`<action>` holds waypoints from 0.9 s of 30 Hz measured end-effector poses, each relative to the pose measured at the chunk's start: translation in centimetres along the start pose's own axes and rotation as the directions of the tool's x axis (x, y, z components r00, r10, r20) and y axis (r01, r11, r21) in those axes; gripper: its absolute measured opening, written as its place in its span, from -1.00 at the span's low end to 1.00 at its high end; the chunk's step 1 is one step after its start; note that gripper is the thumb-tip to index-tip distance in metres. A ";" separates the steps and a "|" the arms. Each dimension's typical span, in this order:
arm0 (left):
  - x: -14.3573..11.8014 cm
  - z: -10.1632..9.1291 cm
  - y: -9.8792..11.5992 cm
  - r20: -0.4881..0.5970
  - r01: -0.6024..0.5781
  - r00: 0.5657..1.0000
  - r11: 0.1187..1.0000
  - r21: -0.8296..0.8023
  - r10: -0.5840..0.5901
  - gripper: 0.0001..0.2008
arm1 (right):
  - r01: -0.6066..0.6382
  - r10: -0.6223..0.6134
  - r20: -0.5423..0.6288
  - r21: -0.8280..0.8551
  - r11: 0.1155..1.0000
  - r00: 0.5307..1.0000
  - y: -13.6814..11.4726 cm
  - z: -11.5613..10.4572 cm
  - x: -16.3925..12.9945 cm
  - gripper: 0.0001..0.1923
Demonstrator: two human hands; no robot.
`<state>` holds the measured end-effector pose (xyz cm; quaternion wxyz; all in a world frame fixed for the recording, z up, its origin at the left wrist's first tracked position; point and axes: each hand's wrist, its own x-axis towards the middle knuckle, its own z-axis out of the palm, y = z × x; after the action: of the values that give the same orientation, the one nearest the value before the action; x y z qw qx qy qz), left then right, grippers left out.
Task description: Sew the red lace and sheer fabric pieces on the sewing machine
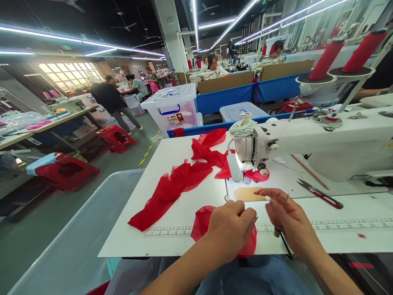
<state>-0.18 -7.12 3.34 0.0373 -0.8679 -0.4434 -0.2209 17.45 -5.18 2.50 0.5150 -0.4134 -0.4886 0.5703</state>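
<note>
Fabric (201,223) under left hand (230,227) fingers — pinched.

both forearms are bare, with no sleeve, watch or bracelet showing on either. the left hand (231,224) and the right hand (287,219) wear no gloves and no rings; the nails are short and unpainted. below the hands, blue denim trousers (254,278) cover the lap.

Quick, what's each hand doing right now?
Left hand: closed, pinching the red fabric piece.
Right hand: closed around a thin dark tool.
</note>
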 end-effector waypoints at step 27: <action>-0.5 -0.1 0.3 0.072 0.279 0.960 0.899 -0.338 -0.271 -0.75 | -0.259 0.204 0.159 0.595 0.761 0.966 -1.6 1.2 0.2 -0.34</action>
<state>-0.26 -7.70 3.28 -0.1518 -0.7922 -0.5160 -0.2882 16.54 -5.16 4.29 0.5251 -0.2572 -0.2449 0.7734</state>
